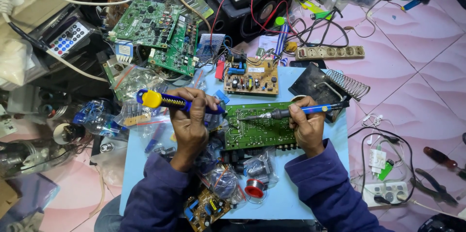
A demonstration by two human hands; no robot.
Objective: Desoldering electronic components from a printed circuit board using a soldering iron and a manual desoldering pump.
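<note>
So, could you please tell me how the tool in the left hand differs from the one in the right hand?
The left hand holds a blue pump tool with a yellow knob, thick and pointing left, above the bags beside the green board. The right hand holds a soldering iron, slimmer, with a metal tip reaching onto that board. The pump tool's tip is hidden. Both have blue handles and lie nearly level.

Both hands over a green circuit board (pixel 259 127) — soldering iron (pixel 291 112) right, desoldering pump (pixel 174 101) left
</note>
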